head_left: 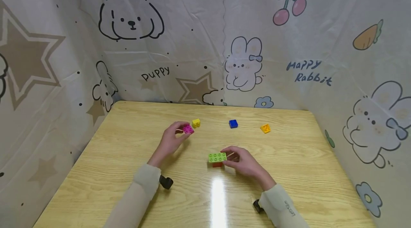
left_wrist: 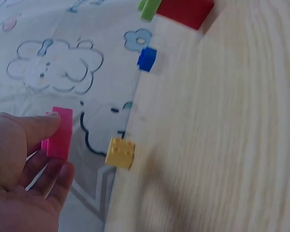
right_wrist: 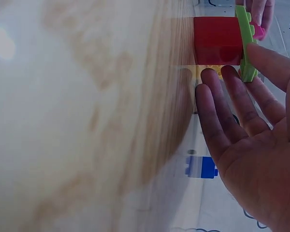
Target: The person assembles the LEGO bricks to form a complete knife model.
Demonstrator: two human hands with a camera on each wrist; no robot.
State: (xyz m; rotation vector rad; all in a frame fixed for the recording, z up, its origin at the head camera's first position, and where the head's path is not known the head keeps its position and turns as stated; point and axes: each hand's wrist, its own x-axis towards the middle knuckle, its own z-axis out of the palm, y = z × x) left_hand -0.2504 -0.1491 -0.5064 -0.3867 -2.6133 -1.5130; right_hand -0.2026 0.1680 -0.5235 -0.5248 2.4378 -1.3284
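In the head view the left hand pinches a pink toy brick between thumb and fingertips, raised off the table in the left wrist view. A yellow brick stands just beyond it. Nearer the front, a flat lime-green studded block sits on top of a red block. The right hand holds the green block at its right end, thumb on the near side and fingers on the far side. From the right wrist, the thumb lies against the green block while the other fingers extend near the red block.
A blue brick and an orange brick lie toward the back of the wooden table. Fabric curtains with cartoon prints hang behind the table and on both sides.
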